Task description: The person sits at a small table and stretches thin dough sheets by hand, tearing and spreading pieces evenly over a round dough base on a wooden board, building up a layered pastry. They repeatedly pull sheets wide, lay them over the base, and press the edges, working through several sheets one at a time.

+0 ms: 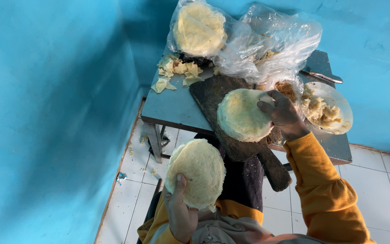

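While the left hand [181, 212] grips one pale round flatbread [196, 173] at lower centre, the right hand [283, 115] closes on a stack of similar flatbreads [241, 115] lying on the dark wooden board [213, 92] at frame centre.

My left hand [182, 212] is raised close to my chest, palm up, thumb pointing up and fingers spread underneath in a grip. My right arm, in an orange sleeve [323, 190], reaches forward and inward; the right hand [283, 115] is bent at the wrist, fingers curled in a pinch.
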